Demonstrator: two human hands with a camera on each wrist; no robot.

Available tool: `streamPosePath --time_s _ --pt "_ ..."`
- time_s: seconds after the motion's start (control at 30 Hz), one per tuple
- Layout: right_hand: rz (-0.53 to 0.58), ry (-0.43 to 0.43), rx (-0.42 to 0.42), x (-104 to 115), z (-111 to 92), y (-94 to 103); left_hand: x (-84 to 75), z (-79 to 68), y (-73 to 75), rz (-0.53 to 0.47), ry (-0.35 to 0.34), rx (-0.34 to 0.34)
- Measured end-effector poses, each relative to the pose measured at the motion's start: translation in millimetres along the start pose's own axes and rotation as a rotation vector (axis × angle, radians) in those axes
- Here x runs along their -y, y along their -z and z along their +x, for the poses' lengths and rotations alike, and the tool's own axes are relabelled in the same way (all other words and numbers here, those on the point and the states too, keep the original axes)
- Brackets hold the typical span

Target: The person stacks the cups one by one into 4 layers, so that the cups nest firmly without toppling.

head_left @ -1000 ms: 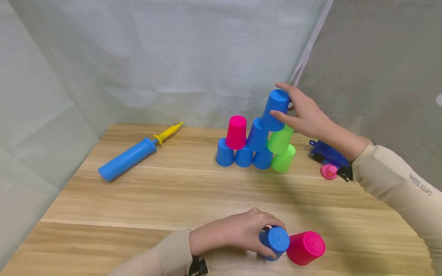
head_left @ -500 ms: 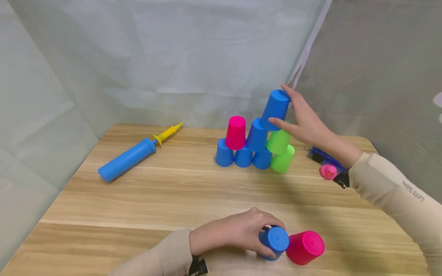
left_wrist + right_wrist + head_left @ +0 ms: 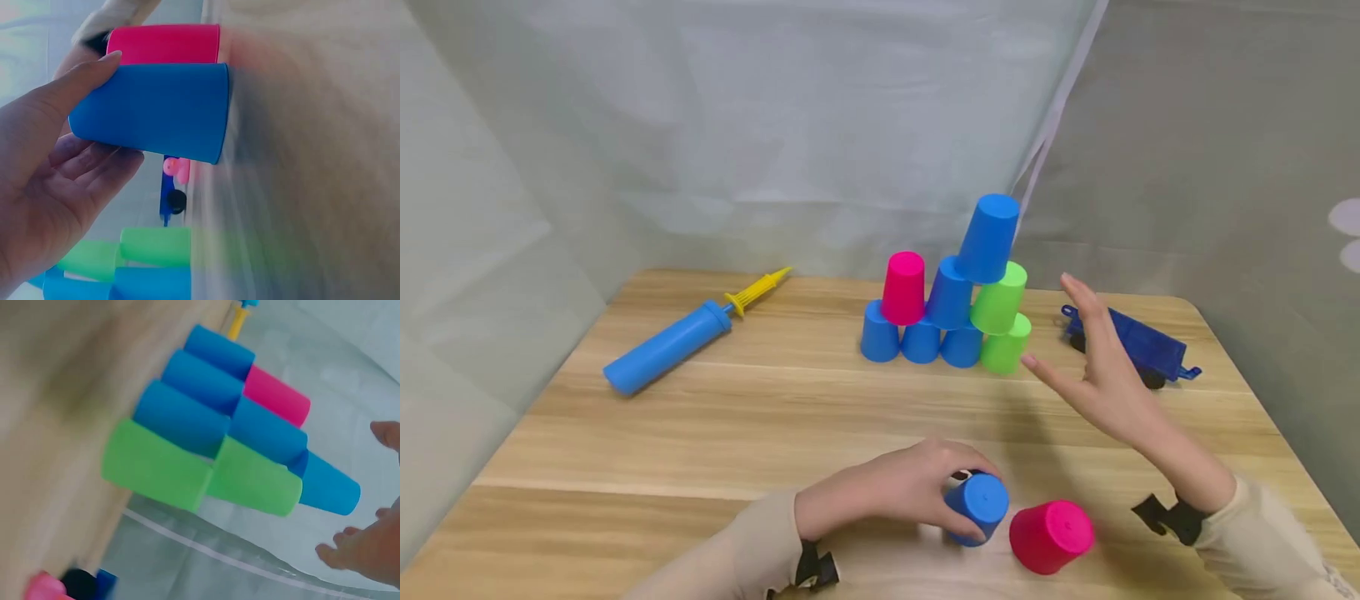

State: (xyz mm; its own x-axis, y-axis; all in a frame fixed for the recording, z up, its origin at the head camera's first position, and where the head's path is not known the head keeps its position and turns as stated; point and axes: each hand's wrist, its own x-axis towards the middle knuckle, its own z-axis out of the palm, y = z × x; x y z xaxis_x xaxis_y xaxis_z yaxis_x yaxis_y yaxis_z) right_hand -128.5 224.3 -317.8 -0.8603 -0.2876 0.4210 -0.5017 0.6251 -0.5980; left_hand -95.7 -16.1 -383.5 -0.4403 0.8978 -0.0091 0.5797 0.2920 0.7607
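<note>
My left hand grips an upside-down blue cup between thumb and fingers, low over the front of the table. Just right of it stands an upside-down pink cup. My right hand hangs in the air with spread fingers, holding nothing, to the right of a cup pyramid. The pyramid's bottom row is blue cups and a green cup. Above are a pink cup, a blue cup and another green cup. A single blue cup tops the right side, resting across the blue and green ones.
A blue hand pump with a yellow nozzle lies at the left of the wooden table. Behind my right hand sits a dark blue toy trailer. A pink rubber duck shows near it in the left wrist view.
My right hand has let go of the blue top cup, which stays on the pyramid, and has drawn back right and down. The left hand's blue cup has moved slightly away from the pink one.
</note>
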Motion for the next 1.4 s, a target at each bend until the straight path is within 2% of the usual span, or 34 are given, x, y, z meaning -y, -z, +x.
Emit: streamPosePath --time_s 0.17,0.3,0.47,0.53,0.67,0.8,0.93,1.17,1.27,1.4 --pt "0.060 0.038 0.144 -3 -25 -5.4 2.1 -6.8 10.1 -0.038 0.074 -0.020" --pt "0.130 0.108 0.361 -17 -41 0.9 -1.6 -11.1 26.2 -0.063 0.126 -0.060" --pt "0.334 0.239 0.690 -41 -52 6.9 -3.1 -18.4 51.9 -0.113 0.097 -0.220" --pt "0.432 0.325 0.809 -49 -53 5.4 -2.2 -24.3 63.0 -0.126 0.089 -0.297" --pt "0.578 0.471 0.974 -58 -53 0.0 -0.4 -39.6 84.7 -0.117 0.089 -0.432" --pt "0.654 0.541 1.068 -62 -51 -2.2 0.3 -54.5 101.2 -0.121 0.128 -0.574" --pt "0.632 0.554 1.099 -65 -49 1.4 -1.5 -64.0 113.6 -0.152 0.160 -0.736" --pt "0.623 0.492 1.110 -64 -48 -2.3 -11.9 -69.4 126.0 -0.220 0.096 -1.011" --pt "0.665 0.471 1.128 -64 -49 -7.0 -16.5 -64.1 129.4 -0.269 0.097 -1.085" --pt "0.675 0.466 1.118 -64 -53 -13.5 -19.8 -52.0 137.6 -0.283 0.152 -1.112"
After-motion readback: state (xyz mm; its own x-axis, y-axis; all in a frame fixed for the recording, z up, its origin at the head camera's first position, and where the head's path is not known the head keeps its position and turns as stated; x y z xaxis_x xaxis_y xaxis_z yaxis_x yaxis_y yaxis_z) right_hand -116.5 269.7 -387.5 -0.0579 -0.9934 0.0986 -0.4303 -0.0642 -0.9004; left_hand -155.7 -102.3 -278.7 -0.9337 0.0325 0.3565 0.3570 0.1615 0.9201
